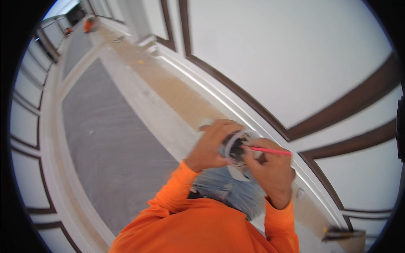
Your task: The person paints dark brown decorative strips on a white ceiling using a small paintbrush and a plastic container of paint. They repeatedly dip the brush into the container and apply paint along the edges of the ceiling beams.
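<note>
My left hand (213,141) is wrapped round a small round tub (228,148) with a pale rim and dark contents, tilted so its mouth faces right. In my right hand (272,170), fingers pinch a thin tool with a pink handle (272,150), perhaps a small paintbrush. Its working end lies at the mouth of the tub, hidden by the fingers and blurred. Both hands are above my knees in worn blue jeans (223,185). Below the tub shows a whitish shape (237,172) that I cannot make out.
Close on the right runs a white panelled wall (291,50) with dark brown trim (236,86) and a white baseboard (202,86). A grey floor covering (114,147) stretches down the corridor. Far off crouches a person in orange (89,25). At lower right lies a blurred dark object (337,234).
</note>
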